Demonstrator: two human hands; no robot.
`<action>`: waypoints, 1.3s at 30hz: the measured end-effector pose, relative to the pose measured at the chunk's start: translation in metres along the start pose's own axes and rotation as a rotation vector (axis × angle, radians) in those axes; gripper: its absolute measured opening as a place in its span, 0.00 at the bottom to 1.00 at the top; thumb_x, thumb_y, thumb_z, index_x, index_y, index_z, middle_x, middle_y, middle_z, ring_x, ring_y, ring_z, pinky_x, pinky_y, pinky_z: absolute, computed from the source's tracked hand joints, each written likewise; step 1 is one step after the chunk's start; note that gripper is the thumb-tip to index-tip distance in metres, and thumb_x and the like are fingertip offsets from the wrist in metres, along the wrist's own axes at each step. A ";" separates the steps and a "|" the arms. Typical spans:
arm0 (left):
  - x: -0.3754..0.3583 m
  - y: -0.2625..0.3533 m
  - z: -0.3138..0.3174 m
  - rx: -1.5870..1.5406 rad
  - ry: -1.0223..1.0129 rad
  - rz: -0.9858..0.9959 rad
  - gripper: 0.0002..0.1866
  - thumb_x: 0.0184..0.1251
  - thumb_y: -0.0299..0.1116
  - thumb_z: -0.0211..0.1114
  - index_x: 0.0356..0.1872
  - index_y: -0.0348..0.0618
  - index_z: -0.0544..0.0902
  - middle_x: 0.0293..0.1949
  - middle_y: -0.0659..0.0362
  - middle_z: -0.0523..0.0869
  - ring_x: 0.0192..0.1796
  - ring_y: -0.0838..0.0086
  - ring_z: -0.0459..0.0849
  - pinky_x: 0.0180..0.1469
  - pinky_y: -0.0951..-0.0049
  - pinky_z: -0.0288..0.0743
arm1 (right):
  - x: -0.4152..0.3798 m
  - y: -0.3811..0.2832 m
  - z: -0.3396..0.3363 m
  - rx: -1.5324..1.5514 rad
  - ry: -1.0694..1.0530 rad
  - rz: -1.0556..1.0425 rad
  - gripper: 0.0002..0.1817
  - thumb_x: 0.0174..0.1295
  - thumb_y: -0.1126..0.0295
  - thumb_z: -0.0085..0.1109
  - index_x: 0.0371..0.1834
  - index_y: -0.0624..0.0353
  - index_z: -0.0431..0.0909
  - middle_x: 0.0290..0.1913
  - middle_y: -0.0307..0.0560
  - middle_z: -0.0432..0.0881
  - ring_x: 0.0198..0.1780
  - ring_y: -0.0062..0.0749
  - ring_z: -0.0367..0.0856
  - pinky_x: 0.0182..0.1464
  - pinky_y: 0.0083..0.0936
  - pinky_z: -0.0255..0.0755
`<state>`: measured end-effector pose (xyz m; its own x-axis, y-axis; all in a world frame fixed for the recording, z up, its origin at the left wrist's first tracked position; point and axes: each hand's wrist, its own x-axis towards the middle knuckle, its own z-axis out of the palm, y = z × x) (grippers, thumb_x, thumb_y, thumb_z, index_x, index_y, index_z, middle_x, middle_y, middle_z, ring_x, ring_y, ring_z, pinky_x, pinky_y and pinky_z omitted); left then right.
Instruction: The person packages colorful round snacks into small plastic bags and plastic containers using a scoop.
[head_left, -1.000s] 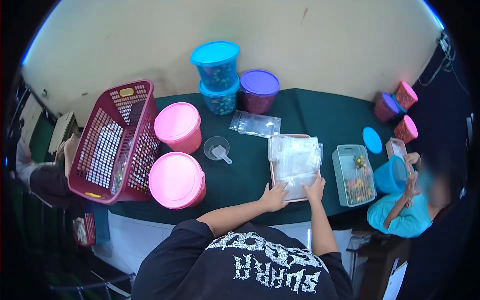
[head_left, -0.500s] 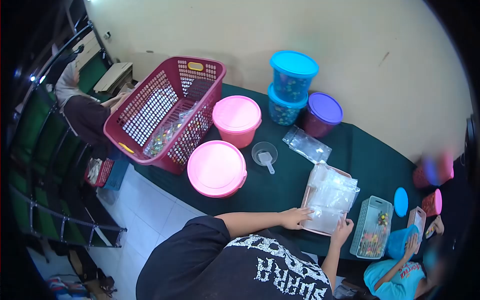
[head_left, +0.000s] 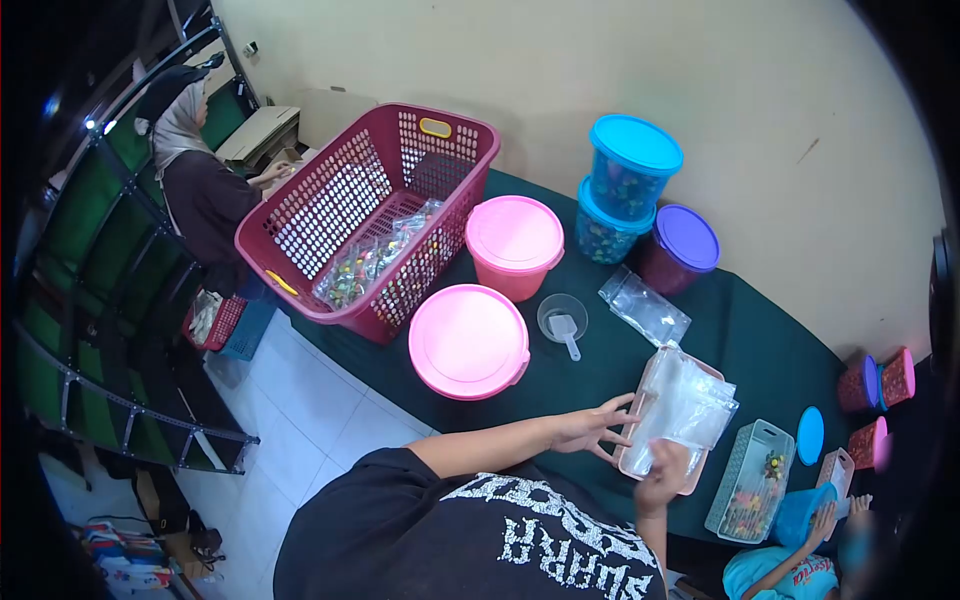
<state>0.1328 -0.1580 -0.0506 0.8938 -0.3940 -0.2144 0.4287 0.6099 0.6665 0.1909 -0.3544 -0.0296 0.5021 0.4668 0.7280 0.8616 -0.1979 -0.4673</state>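
Observation:
A shallow pink tray (head_left: 690, 487) in front of me holds a stack of clear plastic bags (head_left: 690, 400). At the tray's left edge is my left hand (head_left: 592, 430), its fingers spread and nothing in them. My right hand (head_left: 663, 478) is raised over the near part of the tray, overlapping the bags; motion smears its fingers. Beyond the tray lie more flat clear bags (head_left: 645, 308). A clear bowl (head_left: 548, 318) with a white scoop (head_left: 566, 335) in it sits to the left.
Left on the green-covered table (head_left: 480, 425) stand two pink-lidded tubs (head_left: 468, 342) and a maroon basket (head_left: 365, 325) with filled bags. Blue-lidded tubs (head_left: 635, 150) and a purple-lidded tub (head_left: 680, 250) stand behind. A grey-green basket (head_left: 722, 500) and a person in turquoise (head_left: 780, 572) are at right.
My left hand has come off the bags to the tray's left edge, fingers spreading. My right hand has moved left from the tray's right corner. The view has shifted slightly.

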 end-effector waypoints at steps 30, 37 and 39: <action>-0.243 0.099 -0.082 0.242 0.576 0.658 0.48 0.68 0.29 0.61 0.75 0.52 0.32 0.70 0.47 0.59 0.68 0.59 0.69 0.65 0.60 0.67 | 0.063 -0.190 0.202 0.755 -0.227 0.523 0.02 0.62 0.78 0.58 0.36 0.64 0.77 0.35 0.45 0.82 0.39 0.28 0.81 0.45 0.23 0.73; -0.255 0.110 -0.100 0.614 0.661 0.951 0.28 0.71 0.28 0.57 0.69 0.39 0.58 0.39 0.57 0.80 0.44 0.71 0.80 0.56 0.67 0.71 | 0.055 -0.189 0.206 0.738 -0.138 0.669 0.18 0.56 0.74 0.60 0.51 0.61 0.74 0.50 0.47 0.79 0.52 0.32 0.77 0.57 0.29 0.68; -0.258 0.108 -0.105 0.951 0.670 0.934 0.26 0.70 0.27 0.57 0.67 0.39 0.63 0.38 0.59 0.81 0.45 0.69 0.79 0.57 0.65 0.68 | 0.068 -0.200 0.198 0.835 0.067 0.629 0.21 0.55 0.69 0.63 0.53 0.60 0.74 0.51 0.45 0.78 0.51 0.32 0.77 0.57 0.29 0.67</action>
<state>-0.0380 0.0815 0.0016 0.7961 0.4181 0.4374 -0.3263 -0.3121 0.8922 0.0384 -0.1124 0.0141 0.8671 0.4322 0.2478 0.1311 0.2818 -0.9505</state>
